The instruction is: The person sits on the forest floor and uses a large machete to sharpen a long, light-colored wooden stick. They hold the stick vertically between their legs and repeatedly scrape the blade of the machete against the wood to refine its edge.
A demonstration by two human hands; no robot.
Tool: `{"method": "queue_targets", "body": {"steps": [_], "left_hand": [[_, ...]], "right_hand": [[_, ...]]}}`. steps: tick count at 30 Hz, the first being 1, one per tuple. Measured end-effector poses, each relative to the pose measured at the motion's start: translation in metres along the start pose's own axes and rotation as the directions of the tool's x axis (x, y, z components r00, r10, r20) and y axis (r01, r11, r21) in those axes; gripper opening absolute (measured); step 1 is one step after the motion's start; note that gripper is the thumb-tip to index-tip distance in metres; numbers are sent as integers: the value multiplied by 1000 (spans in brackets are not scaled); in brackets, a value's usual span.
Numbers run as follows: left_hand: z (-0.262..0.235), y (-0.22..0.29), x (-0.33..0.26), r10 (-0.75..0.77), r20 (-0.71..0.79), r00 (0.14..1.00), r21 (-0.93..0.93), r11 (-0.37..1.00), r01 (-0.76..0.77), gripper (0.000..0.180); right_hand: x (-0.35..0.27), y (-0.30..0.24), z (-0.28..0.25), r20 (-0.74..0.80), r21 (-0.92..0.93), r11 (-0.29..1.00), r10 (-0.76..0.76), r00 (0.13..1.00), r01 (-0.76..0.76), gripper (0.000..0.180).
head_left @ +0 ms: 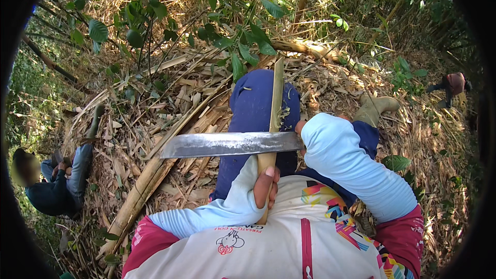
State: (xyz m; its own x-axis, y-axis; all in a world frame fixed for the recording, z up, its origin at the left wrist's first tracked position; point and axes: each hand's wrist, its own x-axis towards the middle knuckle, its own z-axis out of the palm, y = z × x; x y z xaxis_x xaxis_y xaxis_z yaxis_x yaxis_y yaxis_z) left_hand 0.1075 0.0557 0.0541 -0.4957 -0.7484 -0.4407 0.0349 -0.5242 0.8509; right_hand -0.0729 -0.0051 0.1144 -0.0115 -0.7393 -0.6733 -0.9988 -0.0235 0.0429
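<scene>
A pale bamboo strip [276,95] stands out from my lap over the blue trouser leg [247,98]. Its lower part is gripped by my left hand [266,186], fingers and thumb wrapped round it. Across the strip lies the broad steel blade of a machete [222,145], its tip toward the left. At the blade's right end my right hand [301,130] is closed, mostly covered by a light blue sleeve [343,157]. The machete's handle is hidden inside that grip. Small shavings cling to the trouser leg beside the strip.
Dry leaves and bamboo litter [201,88] cover the ground. A long split bamboo pole [137,194] lies on the left. Leafy branches [248,41] hang ahead. One person [62,188] sits at the left; another [453,85] is at the far right. My boot [374,109] is stretched out right.
</scene>
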Motion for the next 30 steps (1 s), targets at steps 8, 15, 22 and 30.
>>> {"method": "queue_targets", "body": {"steps": [8,15,22,30], "left_hand": [[2,-3,-1,35,-37,999,-26,999,-36,24],[2,-4,-2,48,-39,998,-30,998,-49,23],[2,-5,-3,30,-34,999,-21,999,-31,24],[3,-7,-4,4,-29,1000,-29,1000,-5,24]], "right_hand": [[1,10,5,-103,66,997,-22,994,29,38],[16,20,19,-339,156,982,-44,940,102,35],[14,20,18,-287,175,981,-34,957,88,35],[18,24,29,-453,153,977,-67,889,151,33]]}}
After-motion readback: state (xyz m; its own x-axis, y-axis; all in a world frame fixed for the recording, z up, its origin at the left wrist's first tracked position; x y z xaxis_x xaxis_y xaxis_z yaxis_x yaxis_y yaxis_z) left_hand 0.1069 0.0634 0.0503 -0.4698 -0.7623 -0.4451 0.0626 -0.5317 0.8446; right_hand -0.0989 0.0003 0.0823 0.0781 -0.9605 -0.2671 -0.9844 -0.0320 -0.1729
